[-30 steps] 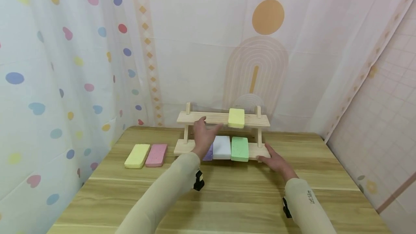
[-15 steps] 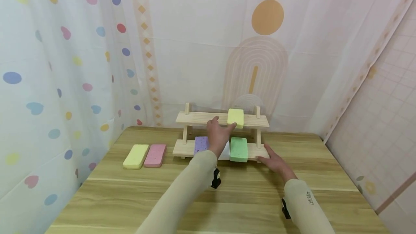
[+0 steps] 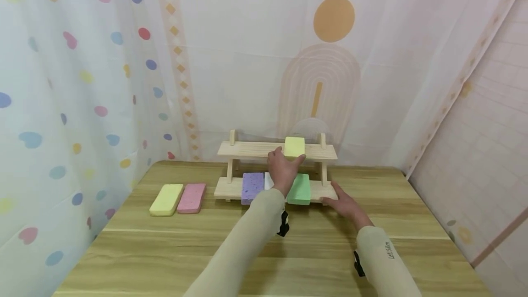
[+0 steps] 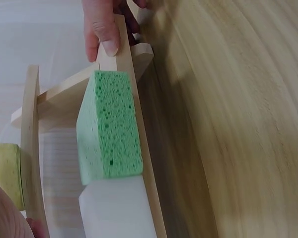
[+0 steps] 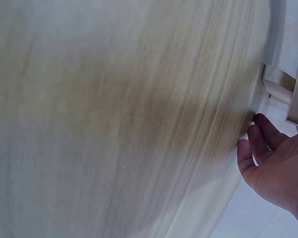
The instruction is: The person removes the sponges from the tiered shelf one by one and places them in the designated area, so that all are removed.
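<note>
On the upper tier of a two-tier wooden display rack [image 3: 247, 149] sits a yellow sponge [image 3: 294, 145]. My left hand [image 3: 282, 168] spans this sponge, thumb at its right side and fingers at its left; contact is partly hidden. My right hand [image 3: 346, 203] grips the right end of the lower shelf, with its thumb [image 4: 108, 37] on top in the left wrist view. Side by side on the lower tier lie a purple sponge [image 3: 252, 186], a white block [image 4: 116, 208] mostly hidden by my left hand in the head view, and a green sponge [image 3: 300, 187].
Left of the rack, another yellow sponge [image 3: 167, 200] and a pink sponge [image 3: 191, 198] lie on the wooden table [image 3: 321, 251]. A patterned curtain [image 3: 247, 58] hangs close behind the rack.
My left hand has moved right, from beside the upper yellow sponge to around it, uncovering the purple sponge. My right hand keeps its place on the shelf end. The view has shifted slightly.
</note>
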